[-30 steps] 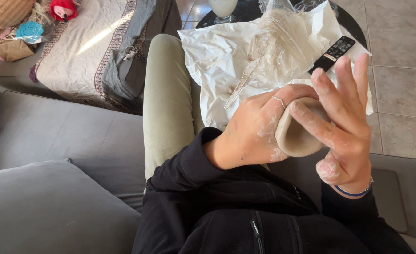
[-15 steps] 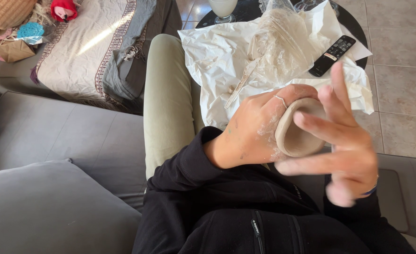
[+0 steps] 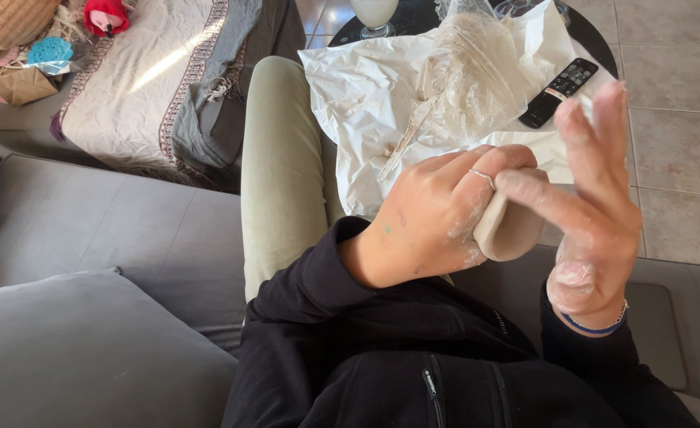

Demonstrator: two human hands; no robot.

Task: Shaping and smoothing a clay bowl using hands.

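My left hand [image 3: 433,214] is closed around a small beige clay cup [image 3: 508,230], its fingers dusted with dried clay and a ring on one finger. My right hand [image 3: 591,214] is held upright beside the cup with its fingers spread, one fingertip touching the cup's rim. Both hands hover over my lap, above the black jacket [image 3: 413,357] I wear. My left leg in pale green trousers [image 3: 274,158] stretches forward.
A round dark table [image 3: 587,40] ahead carries crumpled white paper [image 3: 358,95], a clear plastic bag [image 3: 476,71], a thin wooden tool [image 3: 405,139], a black remote [image 3: 557,81] and a glass [image 3: 373,14]. A grey sofa [image 3: 112,246] with a cushion [image 3: 72,357] lies left.
My right hand has turned from lying across the cup's mouth to standing upright beside it with the fingers raised. The left hand keeps hold of the cup.
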